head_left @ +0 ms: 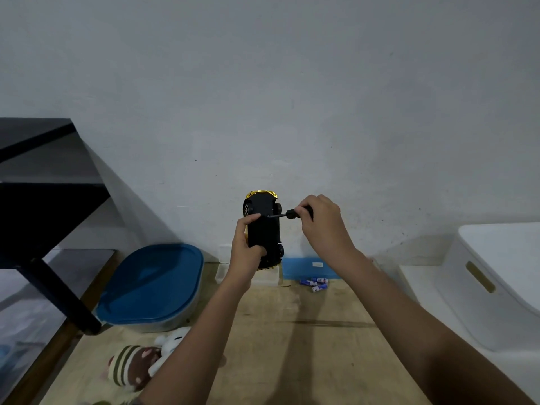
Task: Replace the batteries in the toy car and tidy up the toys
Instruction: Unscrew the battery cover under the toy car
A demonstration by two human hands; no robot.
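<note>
At frame centre, your left hand point(245, 247) grips the toy car point(264, 229), held up with its black underside facing you. Your right hand point(321, 223) clamps the screwdriver point(287, 214) handle, and the tip meets the underside. Batteries point(315, 283) lie on the wooden surface point(292, 346) below. Plush toys point(137, 366) lie at lower left, near the blue-lidded container point(152, 285).

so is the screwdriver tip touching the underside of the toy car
Touching: the head view shows the screwdriver tip ending right on the toy car's black underside, with no gap visible.
</note>
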